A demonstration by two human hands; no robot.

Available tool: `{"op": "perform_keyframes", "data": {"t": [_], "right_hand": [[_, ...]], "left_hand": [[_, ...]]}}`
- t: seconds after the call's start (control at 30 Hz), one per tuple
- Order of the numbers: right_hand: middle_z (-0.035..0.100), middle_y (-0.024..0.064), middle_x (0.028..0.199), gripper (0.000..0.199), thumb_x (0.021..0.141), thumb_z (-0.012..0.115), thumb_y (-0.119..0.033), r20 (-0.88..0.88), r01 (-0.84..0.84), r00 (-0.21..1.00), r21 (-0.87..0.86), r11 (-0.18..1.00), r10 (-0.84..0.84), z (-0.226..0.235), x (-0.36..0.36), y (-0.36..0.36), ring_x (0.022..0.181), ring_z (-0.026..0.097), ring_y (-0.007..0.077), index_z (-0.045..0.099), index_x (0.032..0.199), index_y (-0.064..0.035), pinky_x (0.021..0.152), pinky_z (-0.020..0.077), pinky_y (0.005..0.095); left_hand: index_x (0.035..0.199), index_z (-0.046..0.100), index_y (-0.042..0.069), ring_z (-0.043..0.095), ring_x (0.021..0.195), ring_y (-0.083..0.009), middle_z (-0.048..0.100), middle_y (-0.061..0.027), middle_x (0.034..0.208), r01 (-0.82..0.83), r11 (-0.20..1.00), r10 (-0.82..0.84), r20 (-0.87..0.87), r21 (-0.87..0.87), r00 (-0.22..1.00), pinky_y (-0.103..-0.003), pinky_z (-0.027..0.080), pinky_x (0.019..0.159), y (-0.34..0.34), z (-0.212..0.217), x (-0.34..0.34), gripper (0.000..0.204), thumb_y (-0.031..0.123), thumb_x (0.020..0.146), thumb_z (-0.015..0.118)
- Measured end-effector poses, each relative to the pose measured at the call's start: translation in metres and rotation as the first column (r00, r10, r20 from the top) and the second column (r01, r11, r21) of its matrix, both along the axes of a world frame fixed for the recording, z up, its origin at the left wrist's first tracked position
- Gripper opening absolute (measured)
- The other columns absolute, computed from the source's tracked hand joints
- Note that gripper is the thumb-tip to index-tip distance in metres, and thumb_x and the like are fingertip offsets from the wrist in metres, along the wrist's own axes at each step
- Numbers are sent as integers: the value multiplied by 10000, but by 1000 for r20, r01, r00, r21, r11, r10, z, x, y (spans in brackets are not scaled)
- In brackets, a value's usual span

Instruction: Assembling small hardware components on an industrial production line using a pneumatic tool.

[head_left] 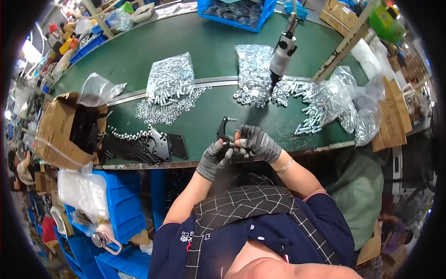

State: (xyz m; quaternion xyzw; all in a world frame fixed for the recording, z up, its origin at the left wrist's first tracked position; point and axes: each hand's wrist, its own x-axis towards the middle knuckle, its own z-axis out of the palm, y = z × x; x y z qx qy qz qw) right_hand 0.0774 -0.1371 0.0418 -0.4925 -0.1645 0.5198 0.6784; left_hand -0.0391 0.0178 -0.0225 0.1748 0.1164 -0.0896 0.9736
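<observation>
My left hand (213,159), in a grey fingerless glove, is closed on a black curved bracket (222,129) held just above the bench's front edge. A silvery pin or bolt sticks out sideways at the bracket's upper end. My right hand (258,143), gloved alike, meets the bracket's lower end with its fingers pinched together. Whatever small part they grip is mostly hidden. Left of my hands lies a pile of black flat metal plates (160,148), with a row of small silvery nuts or spacers (132,136) along it.
A power screwdriver (281,58) hangs over the green bench (213,51). Bags spill shiny hardware: one bag (172,72) left, another (253,60) at centre, bolts (312,109) right. A cardboard box (58,130) stands left, a blue bin (237,16) far back.
</observation>
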Motion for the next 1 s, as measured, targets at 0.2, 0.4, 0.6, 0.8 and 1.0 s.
{"op": "perform_keyframes", "data": {"t": [0.2, 0.4, 0.6, 0.8, 1.0], "right_hand": [[578, 27, 661, 133, 838, 635, -100, 152, -91, 984, -10, 996, 92, 4, 6, -4, 521, 542, 69, 543, 895, -21, 454, 446, 186], [584, 38, 674, 167, 834, 637, -101, 41, -29, 999, -3, 1000, 30, -5, 5, -6, 538, 559, 92, 529, 924, -12, 467, 465, 213], [633, 135, 823, 268, 790, 667, -260, 880, 652, 219, -453, 608, 421, -16, 70, -45, 733, 620, 288, 607, 912, -30, 717, 504, 366], [648, 168, 965, 490, 714, 725, -417, 811, 795, 326, -514, 323, 487, -46, 155, -84, 920, 620, 321, 613, 1035, -64, 825, 474, 382], [619, 168, 737, 194, 787, 656, -208, 863, 715, 337, -494, 494, 376, -42, 154, -78, 656, 580, 314, 614, 893, -50, 653, 475, 389]], "left_hand": [[1077, 550, 16, 638, 678, -162, 652, -155, 883, 140, 985, -113, 248, -97, 962, -148, 415, 413, -4, 1, 4, 362, 329, 896, 568], [942, 599, -7, 553, 500, -141, 643, -144, 822, -88, 975, 53, 168, 206, 984, -187, 361, 357, -16, 7, 10, 398, 379, 846, 612], [922, 587, 37, 485, 412, -97, 651, -127, 761, -44, 844, 106, -86, 534, 991, -189, 306, 324, 16, 13, 25, 299, 332, 875, 602], [903, 572, 39, 473, 395, -102, 653, -120, 717, 2, 756, 126, -149, 654, 981, -199, 299, 306, 8, 11, 61, 285, 318, 919, 517], [895, 575, 29, 473, 400, -95, 658, -109, 711, 12, 733, 123, -151, 681, 981, -199, 306, 311, 6, 15, 64, 260, 280, 918, 512]]}}
